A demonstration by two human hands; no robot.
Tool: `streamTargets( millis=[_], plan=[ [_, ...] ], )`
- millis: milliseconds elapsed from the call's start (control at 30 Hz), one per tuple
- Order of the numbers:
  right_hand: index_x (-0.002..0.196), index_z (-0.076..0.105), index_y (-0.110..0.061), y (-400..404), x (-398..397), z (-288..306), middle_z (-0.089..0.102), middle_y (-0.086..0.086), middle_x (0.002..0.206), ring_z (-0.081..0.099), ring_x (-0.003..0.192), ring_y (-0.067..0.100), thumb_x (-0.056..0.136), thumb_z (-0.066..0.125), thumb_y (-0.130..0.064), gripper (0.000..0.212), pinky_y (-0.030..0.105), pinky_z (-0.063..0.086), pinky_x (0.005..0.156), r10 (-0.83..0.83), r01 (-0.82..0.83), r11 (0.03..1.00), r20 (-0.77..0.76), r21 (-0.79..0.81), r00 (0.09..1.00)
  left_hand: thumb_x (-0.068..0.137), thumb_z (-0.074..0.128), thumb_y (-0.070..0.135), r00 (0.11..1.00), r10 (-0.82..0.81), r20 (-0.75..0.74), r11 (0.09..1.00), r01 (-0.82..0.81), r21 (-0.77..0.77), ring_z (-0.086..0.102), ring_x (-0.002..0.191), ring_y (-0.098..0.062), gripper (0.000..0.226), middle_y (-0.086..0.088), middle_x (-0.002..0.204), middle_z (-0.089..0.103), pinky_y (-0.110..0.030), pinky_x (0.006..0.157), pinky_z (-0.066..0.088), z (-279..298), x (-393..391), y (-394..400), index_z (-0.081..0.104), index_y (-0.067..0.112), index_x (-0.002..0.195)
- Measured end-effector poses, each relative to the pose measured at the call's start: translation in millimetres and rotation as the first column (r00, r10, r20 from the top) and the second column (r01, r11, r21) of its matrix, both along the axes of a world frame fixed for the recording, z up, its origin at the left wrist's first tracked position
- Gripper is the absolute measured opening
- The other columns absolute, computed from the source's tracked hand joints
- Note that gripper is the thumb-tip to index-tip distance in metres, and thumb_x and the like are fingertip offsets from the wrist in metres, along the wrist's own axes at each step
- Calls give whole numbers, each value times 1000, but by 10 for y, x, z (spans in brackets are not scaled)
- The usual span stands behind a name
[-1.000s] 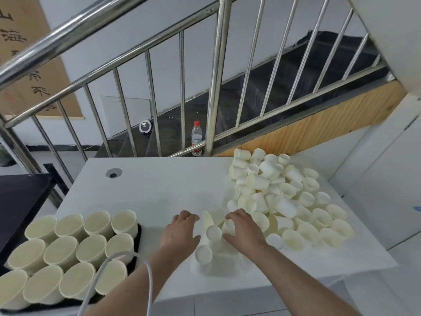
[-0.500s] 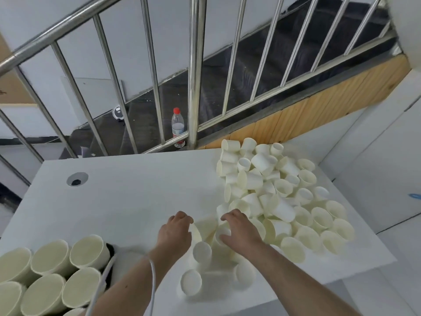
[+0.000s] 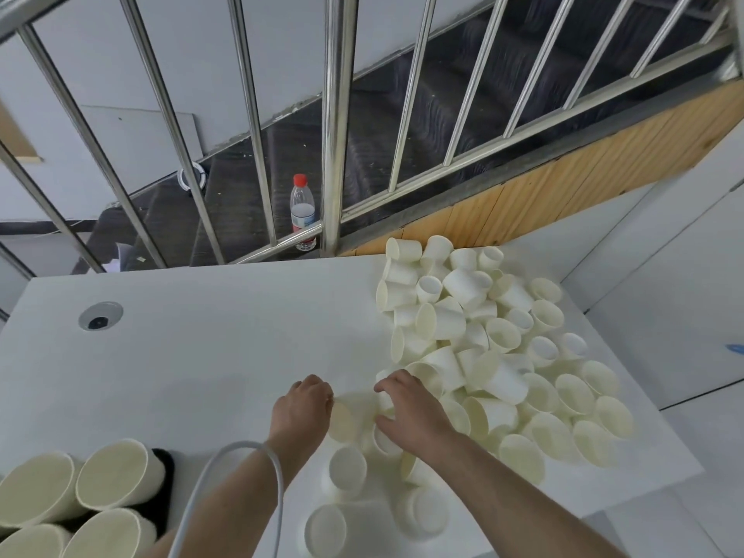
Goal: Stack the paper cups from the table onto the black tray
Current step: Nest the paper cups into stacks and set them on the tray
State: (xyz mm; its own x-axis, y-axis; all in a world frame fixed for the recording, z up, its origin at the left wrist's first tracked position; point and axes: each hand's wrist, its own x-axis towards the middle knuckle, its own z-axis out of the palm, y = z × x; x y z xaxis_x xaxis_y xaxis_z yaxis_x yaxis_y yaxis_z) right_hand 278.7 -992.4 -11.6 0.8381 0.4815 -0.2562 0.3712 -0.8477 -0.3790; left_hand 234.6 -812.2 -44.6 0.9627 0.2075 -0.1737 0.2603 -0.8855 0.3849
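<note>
A big heap of white paper cups (image 3: 463, 316) covers the right side of the white table (image 3: 209, 348). My left hand (image 3: 300, 412) curls against the rim of a cup lying on its side (image 3: 350, 416) at the heap's near left corner. Close beside it, my right hand (image 3: 410, 408) grips a small cup (image 3: 384, 398) from above, thumb below it. The palms hide part of both cups. The black tray (image 3: 163, 477) shows only as a sliver at lower left, with several upright cup stacks (image 3: 120, 481) on it.
Three loose cups (image 3: 346, 471) lie near the table's front edge below my hands. A round cable hole (image 3: 100, 316) sits at the table's far left. A steel stair railing (image 3: 334, 122) and a water bottle (image 3: 302, 213) stand behind the table. A white cable (image 3: 225, 477) loops over my left forearm.
The view has swung to the right, so the tray has slid to the lower left corner. Both hands have stayed together on the cups at the heap's near left corner.
</note>
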Motion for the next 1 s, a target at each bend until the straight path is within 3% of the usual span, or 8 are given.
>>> streamTargets(
  millis=[133, 233, 433, 533, 667, 800, 1000],
  plan=[
    [135, 48, -21, -3, 30, 25, 42, -7, 135, 41, 126, 12, 92, 58, -30, 44, 27, 45, 94, 28, -28, 999, 8, 17, 1000, 97, 40, 23, 995, 96, 26, 995, -96, 6, 57, 91, -15, 22, 8, 103, 59, -25, 68, 40, 84, 1, 78, 62, 21, 101],
    [134, 49, -21, 27, 75, 33, 42, -7, 133, 41, 126, 12, 92, 58, -30, 44, 28, 45, 95, 41, -41, 999, 8, 26, 999, 94, 38, 17, 991, 137, -6, 991, -137, 4, 58, 88, -17, 24, 5, 98, 61, -27, 69, 44, 152, -22, 171, 62, 21, 99],
    [136, 48, -22, 146, 62, 56, 42, -7, 135, 41, 127, 12, 92, 58, -30, 45, 30, 44, 98, 122, -121, 992, -30, 25, 992, 90, 40, 12, 980, 190, -66, 981, -188, 38, 56, 105, -18, 36, 5, 114, 59, -31, 81, 49, 193, -130, 324, 59, 24, 118],
    [138, 47, -25, 165, 2, 81, 41, -8, 138, 41, 128, 11, 88, 62, -37, 53, 29, 42, 102, 224, -223, 975, -97, 23, 970, 86, 45, 14, 994, 88, -64, 995, -91, -40, 40, 126, -17, 54, 8, 138, 45, -33, 94, 45, 162, -190, 315, 42, 26, 139],
    [139, 45, -31, 151, -122, 152, 40, -13, 138, 45, 123, 10, 78, 70, -45, 67, 29, 43, 99, 352, -358, 934, -171, -8, 920, 81, 55, 29, 995, -61, -77, 996, 56, -62, 21, 140, -18, 70, 10, 151, 28, -37, 107, 36, 155, -281, 236, 29, 30, 146],
    [140, 43, -32, 165, -207, 159, 41, -13, 139, 44, 125, 10, 71, 77, -50, 79, 25, 40, 99, 408, -416, 909, -176, -9, 896, 82, 59, 30, 988, -104, -115, 995, 104, -10, 21, 140, -20, 71, 9, 152, 24, -38, 106, 36, 124, -335, 227, 29, 29, 146],
    [144, 40, -27, 289, -292, 123, 42, -5, 139, 42, 126, 17, 71, 79, -45, 84, 31, 37, 104, 522, -539, 836, -153, -105, 839, 82, 60, 22, 991, 25, -128, 999, -21, 32, 32, 130, -22, 67, 2, 141, 33, -34, 99, 43, 152, -386, 313, 33, 25, 143]
  ],
)
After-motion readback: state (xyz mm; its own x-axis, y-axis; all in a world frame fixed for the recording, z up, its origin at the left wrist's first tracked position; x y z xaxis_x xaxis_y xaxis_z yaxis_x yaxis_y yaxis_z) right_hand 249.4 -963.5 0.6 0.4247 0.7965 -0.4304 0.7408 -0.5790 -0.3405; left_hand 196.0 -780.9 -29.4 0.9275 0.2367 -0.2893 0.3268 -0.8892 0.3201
